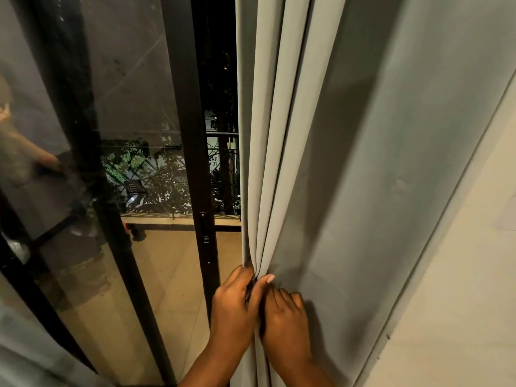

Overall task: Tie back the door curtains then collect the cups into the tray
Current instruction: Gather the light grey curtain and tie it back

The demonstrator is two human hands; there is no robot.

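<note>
A grey door curtain hangs in long folds at the right of a black-framed glass door. My left hand pinches the curtain's left folds together at waist height, fingers closed around the bunched fabric. My right hand rests right beside it, with curled fingers pressing the same folds from the right. No tie-back, cups or tray are in view.
A cream wall runs down the right side, close behind the curtain. Through the glass I see a tiled balcony floor, a railing and plants in the dark. Another grey curtain edge shows at the bottom left.
</note>
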